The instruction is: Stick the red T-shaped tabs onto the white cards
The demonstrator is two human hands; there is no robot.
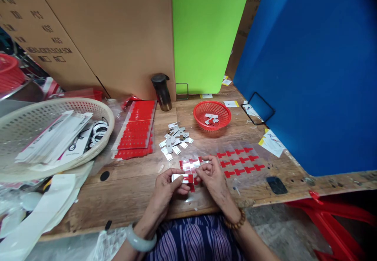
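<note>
My left hand [167, 188] is closed around a small flat white-and-silver plate [177, 178], thumb on top. A red sticker piece [188, 179] covers the plate's right end. Close by on the right, my right hand [210, 176] has its thumb and forefinger together near that red end; whatever they pinch is hidden. Under both hands lies a clear sheet with red T-shaped stickers [240, 160], rows of them showing to the right. Beyond the hands is a loose pile of small metal plates [176, 139]. A red basket [212, 115] behind it holds a few similar pieces.
Stacked red sticker sheets [137, 125] lie left of the pile, with a dark tumbler [161, 92] behind. A large cream basket [101, 143] of printed cards stands far left. Upright cardboard [118, 33], green [206, 33] and blue [318, 76] panels bound the table.
</note>
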